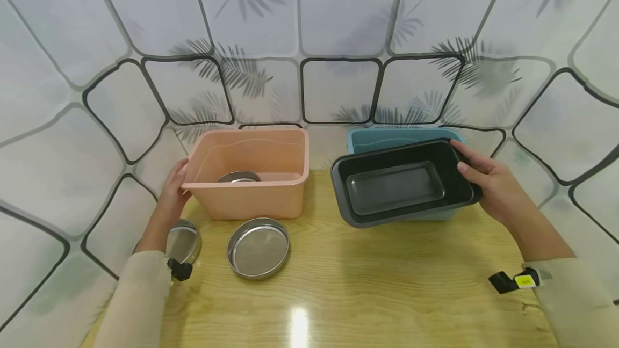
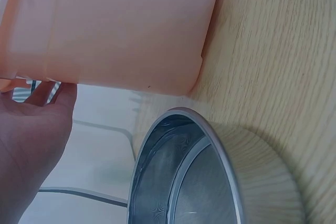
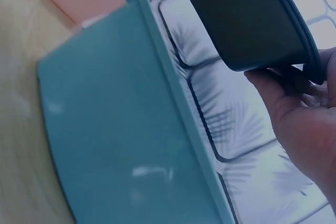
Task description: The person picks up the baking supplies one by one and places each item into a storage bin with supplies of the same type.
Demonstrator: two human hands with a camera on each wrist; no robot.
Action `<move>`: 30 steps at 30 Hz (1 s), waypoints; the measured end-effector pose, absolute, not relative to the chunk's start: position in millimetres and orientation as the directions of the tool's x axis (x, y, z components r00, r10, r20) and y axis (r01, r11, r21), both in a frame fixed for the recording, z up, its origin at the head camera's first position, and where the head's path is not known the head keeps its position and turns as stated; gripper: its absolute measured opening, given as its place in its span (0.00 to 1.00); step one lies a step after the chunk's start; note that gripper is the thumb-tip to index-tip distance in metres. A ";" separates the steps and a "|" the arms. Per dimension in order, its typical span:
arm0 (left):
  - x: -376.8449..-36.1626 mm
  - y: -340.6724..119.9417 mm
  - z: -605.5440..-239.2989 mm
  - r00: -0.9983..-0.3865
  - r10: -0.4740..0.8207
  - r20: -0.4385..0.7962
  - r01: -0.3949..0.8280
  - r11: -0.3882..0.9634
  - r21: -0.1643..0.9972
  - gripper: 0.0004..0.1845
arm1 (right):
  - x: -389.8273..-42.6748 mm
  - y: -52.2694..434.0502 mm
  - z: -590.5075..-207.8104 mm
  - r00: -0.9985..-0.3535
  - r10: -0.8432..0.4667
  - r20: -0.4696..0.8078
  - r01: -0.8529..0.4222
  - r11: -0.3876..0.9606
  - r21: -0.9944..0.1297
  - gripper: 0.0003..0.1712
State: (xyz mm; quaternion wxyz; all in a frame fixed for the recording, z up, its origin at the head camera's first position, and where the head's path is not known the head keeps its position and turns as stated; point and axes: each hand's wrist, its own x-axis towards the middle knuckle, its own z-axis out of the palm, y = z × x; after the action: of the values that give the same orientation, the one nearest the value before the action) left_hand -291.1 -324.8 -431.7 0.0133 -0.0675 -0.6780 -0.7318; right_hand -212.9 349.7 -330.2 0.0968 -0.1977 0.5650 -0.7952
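Note:
My right hand [image 1: 488, 184] grips the right end of a black loaf pan [image 1: 403, 184], thumb on its rim, holding it tilted over the teal plastic bin [image 1: 387, 137]. In the right wrist view my fingers [image 3: 294, 103] curl under the pan [image 3: 247, 19] above the teal bin [image 3: 121, 145]. My left hand [image 1: 172, 189] rests against the left side of the peach plastic bin [image 1: 251, 176], fingers at its rim. A round steel pan [image 1: 238, 177] lies inside that bin. In the left wrist view the palm [image 2: 31, 129] touches the peach bin [image 2: 115, 24].
Two more round steel pans lie on the wooden table [image 1: 367, 289]: one [image 1: 258, 247] in front of the peach bin, another [image 1: 181, 241] under my left wrist, seen close in the left wrist view [image 2: 189, 177]. A leaf-patterned curtain [image 1: 309, 26] surrounds the table.

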 end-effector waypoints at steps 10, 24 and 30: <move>-290.3 -324.0 -429.4 -0.991 0.075 0.109 0.104 -0.058 0.993 0.31 | -237.0 379.9 -324.8 -0.905 -0.302 0.299 -0.136 -0.460 -0.877 0.32; -290.6 -322.8 -435.0 -0.990 0.073 0.117 0.109 -0.106 0.988 0.29 | -269.3 413.6 -330.4 -0.994 -0.095 0.058 -0.030 -0.266 -0.963 0.41; -290.8 -321.5 -434.1 -0.991 0.062 0.117 0.110 -0.119 0.987 0.28 | -288.2 411.8 -335.7 -0.996 -0.053 -0.075 0.079 -0.075 -0.994 0.42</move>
State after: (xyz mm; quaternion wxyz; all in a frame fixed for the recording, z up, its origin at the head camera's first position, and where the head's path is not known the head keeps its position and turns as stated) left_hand -290.8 -321.5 -434.1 0.0159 -0.0646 -0.6637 -0.7450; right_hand -288.2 411.8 -335.7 0.0451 0.0094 0.6785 -0.7331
